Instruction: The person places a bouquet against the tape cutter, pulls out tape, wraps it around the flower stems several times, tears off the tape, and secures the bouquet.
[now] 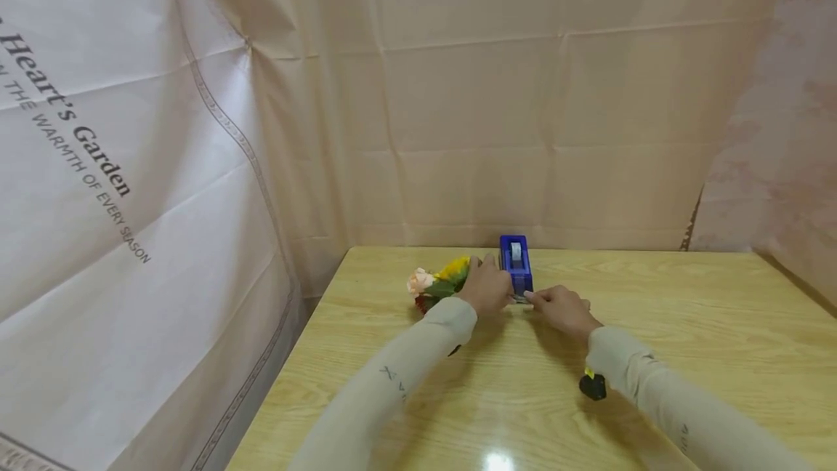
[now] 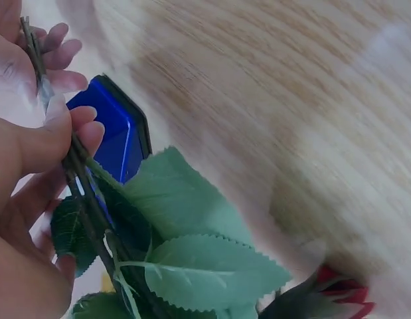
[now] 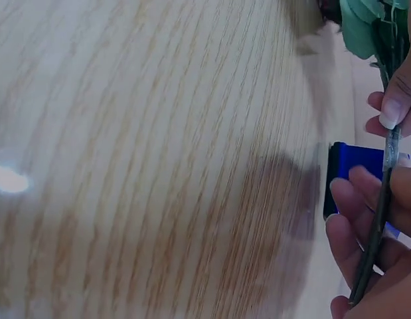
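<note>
My left hand (image 1: 487, 288) pinches a bundle of artificial flowers by its dark stems (image 3: 376, 229), thumb in front and fingers behind. The flower heads lie to its left in the head view: a peach rose (image 1: 420, 281), a yellow flower (image 1: 455, 267) and a red rose (image 2: 341, 289), with green leaves (image 2: 198, 199) below them. A strip of clear tape (image 3: 392, 147) wraps the stems between the two hands. My right hand (image 1: 564, 309) grips the lower stems, fingers curled behind them. Just beyond both hands stands a blue tape dispenser (image 1: 515, 271) with a tape roll (image 1: 516, 251).
The wood-grain table (image 1: 667, 311) runs back to a beige cloth backdrop (image 1: 458, 93). A printed white cloth (image 1: 98, 166) hangs at the left. Under the right cuff sits a small black device (image 1: 593, 387).
</note>
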{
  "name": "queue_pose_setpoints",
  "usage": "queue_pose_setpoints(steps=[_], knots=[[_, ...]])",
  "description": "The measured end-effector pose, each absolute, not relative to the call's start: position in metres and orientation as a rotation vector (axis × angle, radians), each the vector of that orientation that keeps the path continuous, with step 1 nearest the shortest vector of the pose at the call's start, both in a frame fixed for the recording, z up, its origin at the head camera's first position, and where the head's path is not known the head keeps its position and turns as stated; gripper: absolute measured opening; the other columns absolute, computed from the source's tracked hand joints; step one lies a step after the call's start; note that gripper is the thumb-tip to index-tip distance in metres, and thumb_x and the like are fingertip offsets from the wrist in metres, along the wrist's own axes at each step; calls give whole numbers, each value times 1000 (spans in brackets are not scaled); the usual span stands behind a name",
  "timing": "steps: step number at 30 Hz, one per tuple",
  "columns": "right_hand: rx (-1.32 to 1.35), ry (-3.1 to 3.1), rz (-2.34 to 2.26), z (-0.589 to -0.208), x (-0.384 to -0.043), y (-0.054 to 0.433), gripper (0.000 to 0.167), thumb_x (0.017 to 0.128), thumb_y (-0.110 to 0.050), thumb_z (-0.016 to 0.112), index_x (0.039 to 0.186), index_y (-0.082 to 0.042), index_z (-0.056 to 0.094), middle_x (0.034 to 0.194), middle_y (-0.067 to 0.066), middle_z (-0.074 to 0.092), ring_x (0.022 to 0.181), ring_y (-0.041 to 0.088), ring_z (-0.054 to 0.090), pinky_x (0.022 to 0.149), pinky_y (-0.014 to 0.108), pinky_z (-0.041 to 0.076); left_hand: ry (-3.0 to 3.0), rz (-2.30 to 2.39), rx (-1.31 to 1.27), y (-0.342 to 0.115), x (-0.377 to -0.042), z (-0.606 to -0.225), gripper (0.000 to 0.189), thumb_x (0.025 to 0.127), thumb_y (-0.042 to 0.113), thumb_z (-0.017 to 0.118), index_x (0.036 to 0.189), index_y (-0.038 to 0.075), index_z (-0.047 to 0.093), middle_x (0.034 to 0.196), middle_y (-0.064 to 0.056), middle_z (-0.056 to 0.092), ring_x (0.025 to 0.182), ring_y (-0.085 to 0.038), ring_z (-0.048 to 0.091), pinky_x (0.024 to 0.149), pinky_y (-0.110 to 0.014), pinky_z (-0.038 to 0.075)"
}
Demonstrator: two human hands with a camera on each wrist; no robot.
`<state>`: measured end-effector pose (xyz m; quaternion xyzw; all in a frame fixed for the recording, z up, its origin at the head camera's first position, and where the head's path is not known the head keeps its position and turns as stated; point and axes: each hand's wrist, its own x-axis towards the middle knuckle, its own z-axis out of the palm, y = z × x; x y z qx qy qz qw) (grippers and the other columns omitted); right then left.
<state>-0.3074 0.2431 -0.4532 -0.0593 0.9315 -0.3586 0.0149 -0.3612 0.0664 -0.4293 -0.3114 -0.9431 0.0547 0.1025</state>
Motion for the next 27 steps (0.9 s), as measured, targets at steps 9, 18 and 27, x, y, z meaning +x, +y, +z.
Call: queue_pose_setpoints(steps=[9,18,27], knots=[[-175,2895,-1166,-451,-312,245,32,105,-29,60,112,-4,79,97,10,77,103,39,66,97,80,17,-2772,130,-924,68,-358,-430,16,92,47,73,93,35,83,91,17,74,92,-14,42,80,-36,26],[-200,2921,-1172,-450,-314,249,32,103,-29,63,114,-3,78,96,10,77,99,35,68,95,77,19,-2843,89,-969,69,-360,-427,20,100,37,68,86,29,78,80,16,66,90,-15,40,79,-37,25],[-215,2921,-1201,-452,-311,245,36,103,-30,63,119,-1,75,100,13,78,110,46,65,94,79,16,-2777,172,-882,68,-355,-427,19,95,48,69,97,35,83,93,18,74,93,-13,42,82,-37,27]])
